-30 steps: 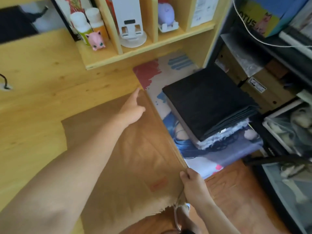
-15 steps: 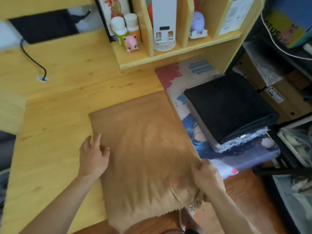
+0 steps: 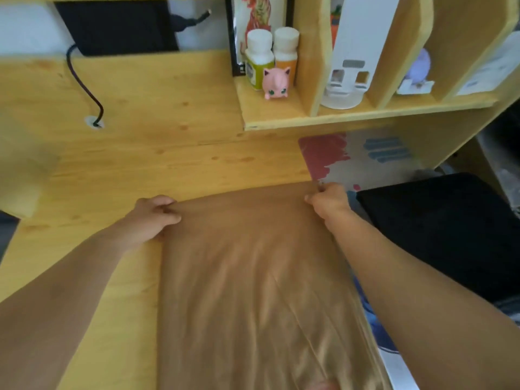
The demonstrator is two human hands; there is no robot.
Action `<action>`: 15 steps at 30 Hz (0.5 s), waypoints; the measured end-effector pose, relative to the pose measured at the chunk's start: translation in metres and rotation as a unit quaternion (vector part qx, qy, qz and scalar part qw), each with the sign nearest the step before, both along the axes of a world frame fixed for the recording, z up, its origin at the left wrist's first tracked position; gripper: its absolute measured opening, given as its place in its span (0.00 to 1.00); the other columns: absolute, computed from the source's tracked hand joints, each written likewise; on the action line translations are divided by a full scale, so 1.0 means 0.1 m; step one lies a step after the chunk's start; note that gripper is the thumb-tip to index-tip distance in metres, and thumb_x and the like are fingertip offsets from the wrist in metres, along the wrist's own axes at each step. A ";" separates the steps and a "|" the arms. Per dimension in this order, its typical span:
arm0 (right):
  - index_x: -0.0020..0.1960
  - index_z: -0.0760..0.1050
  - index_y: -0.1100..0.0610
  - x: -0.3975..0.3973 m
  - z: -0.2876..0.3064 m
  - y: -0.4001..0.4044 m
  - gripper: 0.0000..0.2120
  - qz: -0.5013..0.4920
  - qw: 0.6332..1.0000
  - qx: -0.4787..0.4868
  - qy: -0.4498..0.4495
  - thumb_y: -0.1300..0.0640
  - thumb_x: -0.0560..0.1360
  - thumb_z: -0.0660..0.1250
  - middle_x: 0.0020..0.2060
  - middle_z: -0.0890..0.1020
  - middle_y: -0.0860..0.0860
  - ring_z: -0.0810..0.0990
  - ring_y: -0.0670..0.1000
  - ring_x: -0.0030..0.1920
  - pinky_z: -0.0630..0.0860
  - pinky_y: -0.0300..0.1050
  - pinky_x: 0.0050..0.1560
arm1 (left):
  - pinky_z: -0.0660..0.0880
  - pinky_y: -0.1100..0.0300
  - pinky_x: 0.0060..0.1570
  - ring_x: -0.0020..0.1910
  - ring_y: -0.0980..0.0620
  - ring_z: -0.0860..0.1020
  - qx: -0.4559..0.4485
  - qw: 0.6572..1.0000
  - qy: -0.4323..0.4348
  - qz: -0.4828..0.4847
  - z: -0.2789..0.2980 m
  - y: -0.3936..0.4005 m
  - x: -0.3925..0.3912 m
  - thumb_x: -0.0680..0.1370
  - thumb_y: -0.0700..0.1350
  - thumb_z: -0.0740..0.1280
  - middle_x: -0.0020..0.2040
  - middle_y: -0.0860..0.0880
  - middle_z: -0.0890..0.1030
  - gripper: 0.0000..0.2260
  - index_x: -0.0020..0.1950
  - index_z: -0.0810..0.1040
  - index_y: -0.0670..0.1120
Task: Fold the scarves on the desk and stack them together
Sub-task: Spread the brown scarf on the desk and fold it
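A tan-brown scarf (image 3: 253, 277) lies spread flat on the wooden desk (image 3: 157, 153), running from the middle of the view down to the near edge. My left hand (image 3: 152, 218) grips its far left corner with curled fingers. My right hand (image 3: 327, 199) pinches its far right corner. To the right, a folded black scarf (image 3: 450, 229) rests on top of a stack on a printed desk mat (image 3: 365, 156); my right forearm hides the stack's lower part.
A wooden shelf unit (image 3: 309, 119) stands at the back with two bottles (image 3: 271, 56), a pink figurine (image 3: 275, 83) and a white stand (image 3: 351, 66). A black cable (image 3: 84, 88) drops into a desk hole at the back left.
Both hands have moved from the scarf's near part to its far corners and now hold them. The view has shifted closer and lower over the desk.
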State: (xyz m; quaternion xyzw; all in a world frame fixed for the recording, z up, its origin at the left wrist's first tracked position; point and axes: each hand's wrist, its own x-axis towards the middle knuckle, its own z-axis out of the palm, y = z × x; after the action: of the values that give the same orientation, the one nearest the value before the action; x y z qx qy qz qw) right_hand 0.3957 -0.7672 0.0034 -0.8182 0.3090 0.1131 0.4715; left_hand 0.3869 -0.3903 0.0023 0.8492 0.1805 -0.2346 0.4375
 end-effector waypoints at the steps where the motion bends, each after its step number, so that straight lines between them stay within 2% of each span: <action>1: 0.72 0.72 0.61 0.03 -0.01 -0.03 0.25 0.010 1.000 -0.018 0.002 0.58 0.77 0.73 0.64 0.79 0.57 0.79 0.59 0.61 0.77 0.52 0.64 | 0.78 0.46 0.59 0.59 0.46 0.78 -0.022 1.000 0.009 -0.004 0.02 0.02 0.00 0.77 0.47 0.75 0.61 0.48 0.78 0.14 0.61 0.80 0.53; 4: 0.74 0.69 0.60 0.12 0.02 -0.08 0.29 0.064 0.995 -0.073 0.021 0.60 0.76 0.73 0.66 0.77 0.57 0.77 0.59 0.64 0.75 0.49 0.63 | 0.79 0.46 0.56 0.55 0.46 0.80 -0.027 0.999 0.033 -0.034 0.07 0.05 0.06 0.79 0.44 0.72 0.55 0.47 0.80 0.09 0.59 0.80 0.52; 6: 0.75 0.67 0.59 0.19 0.02 -0.11 0.31 0.096 0.990 -0.096 0.027 0.60 0.75 0.74 0.68 0.75 0.58 0.76 0.59 0.66 0.75 0.50 0.63 | 0.78 0.50 0.48 0.47 0.46 0.79 -0.011 0.998 0.046 -0.051 0.10 0.04 0.13 0.80 0.45 0.71 0.50 0.46 0.79 0.08 0.59 0.79 0.51; 8: 0.76 0.66 0.57 0.25 0.02 -0.11 0.33 0.113 0.989 -0.092 0.035 0.57 0.75 0.75 0.69 0.74 0.57 0.74 0.59 0.67 0.74 0.50 0.64 | 0.76 0.54 0.43 0.42 0.48 0.77 0.024 0.994 0.059 -0.092 0.13 0.01 0.21 0.80 0.46 0.71 0.47 0.46 0.78 0.07 0.58 0.78 0.50; 10: 0.77 0.64 0.54 0.29 0.00 -0.11 0.34 0.151 0.984 -0.094 0.022 0.55 0.76 0.75 0.70 0.72 0.55 0.73 0.58 0.68 0.73 0.49 0.64 | 0.77 0.55 0.43 0.41 0.49 0.77 0.078 0.983 0.074 -0.152 0.19 0.00 0.26 0.79 0.49 0.71 0.46 0.48 0.80 0.06 0.54 0.79 0.50; 12: 0.75 0.65 0.48 0.30 -0.03 -0.09 0.30 0.230 0.962 -0.149 0.004 0.55 0.77 0.73 0.70 0.73 0.54 0.75 0.57 0.65 0.75 0.48 0.63 | 0.77 0.57 0.43 0.41 0.51 0.78 0.147 0.962 0.086 -0.213 0.23 0.02 0.25 0.77 0.55 0.72 0.45 0.49 0.80 0.10 0.50 0.79 0.49; 15: 0.66 0.70 0.43 0.20 -0.01 -0.05 0.18 0.302 0.932 -0.202 -0.003 0.54 0.78 0.70 0.63 0.76 0.53 0.77 0.55 0.56 0.78 0.52 0.58 | 0.70 0.58 0.39 0.42 0.54 0.78 0.242 0.927 0.071 -0.278 0.30 0.03 0.07 0.76 0.59 0.72 0.43 0.52 0.81 0.13 0.46 0.80 0.49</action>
State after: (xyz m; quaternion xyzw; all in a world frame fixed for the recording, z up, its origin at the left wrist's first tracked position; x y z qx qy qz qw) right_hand 0.4160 -0.7718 0.0025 -0.9512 0.0622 0.1827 0.2407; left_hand 0.3944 -0.3877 0.0318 0.9265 0.0191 -0.3554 0.1221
